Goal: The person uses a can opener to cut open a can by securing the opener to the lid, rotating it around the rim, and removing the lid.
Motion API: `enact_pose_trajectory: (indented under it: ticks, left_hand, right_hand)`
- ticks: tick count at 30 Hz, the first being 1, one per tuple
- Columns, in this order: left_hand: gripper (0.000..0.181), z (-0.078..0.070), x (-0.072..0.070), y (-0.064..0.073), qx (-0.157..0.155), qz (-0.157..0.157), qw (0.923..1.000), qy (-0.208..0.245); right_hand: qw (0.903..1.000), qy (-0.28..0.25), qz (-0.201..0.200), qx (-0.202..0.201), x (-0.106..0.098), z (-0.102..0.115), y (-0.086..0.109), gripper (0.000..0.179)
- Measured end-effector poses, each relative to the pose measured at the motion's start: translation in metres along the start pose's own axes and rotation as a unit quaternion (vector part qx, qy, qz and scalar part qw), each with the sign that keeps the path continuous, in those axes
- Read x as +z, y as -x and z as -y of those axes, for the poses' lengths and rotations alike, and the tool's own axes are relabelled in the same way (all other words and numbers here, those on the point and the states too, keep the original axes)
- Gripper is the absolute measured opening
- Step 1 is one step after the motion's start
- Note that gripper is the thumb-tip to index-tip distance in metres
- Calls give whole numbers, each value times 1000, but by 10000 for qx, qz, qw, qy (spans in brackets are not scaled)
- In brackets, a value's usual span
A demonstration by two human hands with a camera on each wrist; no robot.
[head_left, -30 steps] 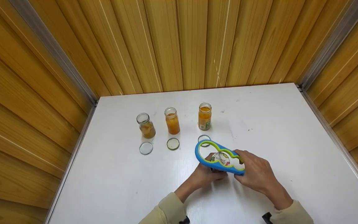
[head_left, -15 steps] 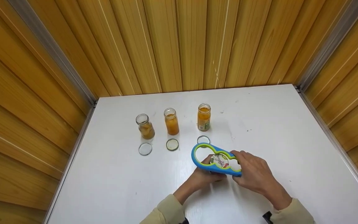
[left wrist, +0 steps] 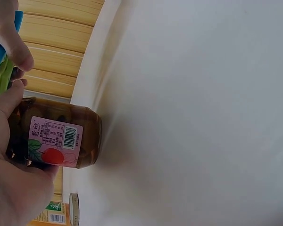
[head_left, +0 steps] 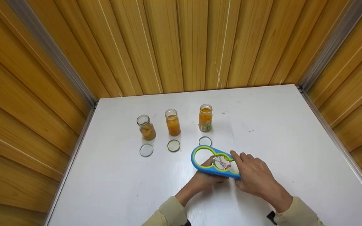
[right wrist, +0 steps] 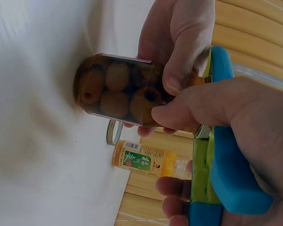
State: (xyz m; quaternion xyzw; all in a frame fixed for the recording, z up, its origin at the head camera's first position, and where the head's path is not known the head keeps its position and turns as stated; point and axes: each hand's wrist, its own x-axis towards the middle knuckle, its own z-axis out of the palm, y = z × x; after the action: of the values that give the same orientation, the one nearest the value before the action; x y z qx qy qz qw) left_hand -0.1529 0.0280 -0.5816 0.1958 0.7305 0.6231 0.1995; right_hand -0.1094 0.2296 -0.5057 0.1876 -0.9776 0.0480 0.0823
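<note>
A jar opener, blue outside with a scalloped lime-green lining, lies across the top of a jar. The patterned lid shows inside its middle opening. My right hand grips the opener's right end, and in the right wrist view its thumb reaches along the jar's shoulder. Below, my left hand grips the jar's body. The glass jar holds several round brown fruits in dark liquid and carries a pink label with a red fruit. It is upright, its base close over the white table; the head view hides its body.
Three lidless glass jars stand farther back: a left jar, a middle jar and a labelled right jar. Before each lies a lid: left, middle, right. Wood-patterned walls enclose the table.
The opener has shifted slightly left and toward me on the jar, with my right hand following. More of the lid shows in its middle opening. My left hand stays round the jar.
</note>
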Motion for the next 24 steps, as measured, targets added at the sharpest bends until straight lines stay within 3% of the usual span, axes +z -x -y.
enact_pose_trajectory:
  ticks: [7,13,18,24]
  left_hand:
    - [69,2,2,3,41,-100,9999,63]
    - [65,2,10,5,117,-245,9995,-176]
    - [67,4,15,5,94,-541,9976,-411]
    - [74,6,15,4,224,-683,9963,-477]
  right_hand:
    - [9991,101,276,296,-4,10,-5,89]
    - [9982,193,9,561,0,19,-2,80]
    - [9956,51,-78,935,4,33,3,71]
    - [9913,-35,-375,1264,7,51,10,52]
